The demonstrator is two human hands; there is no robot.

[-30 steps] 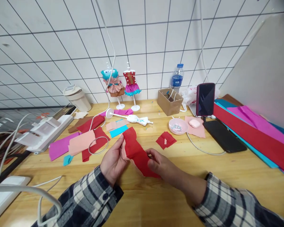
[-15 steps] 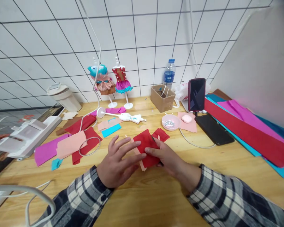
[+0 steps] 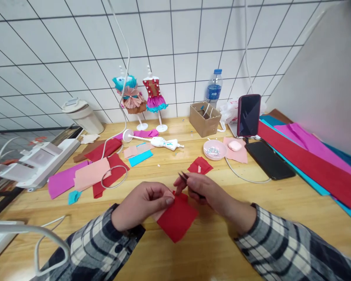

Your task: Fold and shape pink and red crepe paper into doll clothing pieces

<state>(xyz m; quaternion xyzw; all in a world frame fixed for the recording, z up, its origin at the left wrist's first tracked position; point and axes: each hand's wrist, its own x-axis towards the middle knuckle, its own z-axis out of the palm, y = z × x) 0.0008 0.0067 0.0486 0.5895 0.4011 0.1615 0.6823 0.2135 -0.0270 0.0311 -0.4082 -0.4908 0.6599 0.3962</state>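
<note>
My left hand (image 3: 148, 205) pinches the upper left corner of a red crepe paper piece (image 3: 178, 218) between thumb and fingers. A pale pink piece (image 3: 159, 214) lies behind the red one, partly covered by it and by my hand. My right hand (image 3: 209, 193) is curled around dark tweezers (image 3: 183, 176), whose two tips point up and left. The right fingertips are close to the top edge of the red piece; whether they touch it I cannot tell. Beyond the right hand lies a small stack of red pieces (image 3: 203, 167) with a pink scrap on it.
Two dressed mini mannequins (image 3: 156, 93) stand by the wall, and a bare white one (image 3: 166, 143) lies down. A bead dish (image 3: 215, 150), cardboard box (image 3: 204, 121), phone (image 3: 248, 115) and black power bank (image 3: 270, 160) are behind. Coloured paper lies left and right; a cable loop (image 3: 114, 183) crosses the left pile.
My left hand has closed from spread fingers onto the red piece's corner. The red piece has turned and come nearer me. My right hand has shifted off it, with the tweezers now showing.
</note>
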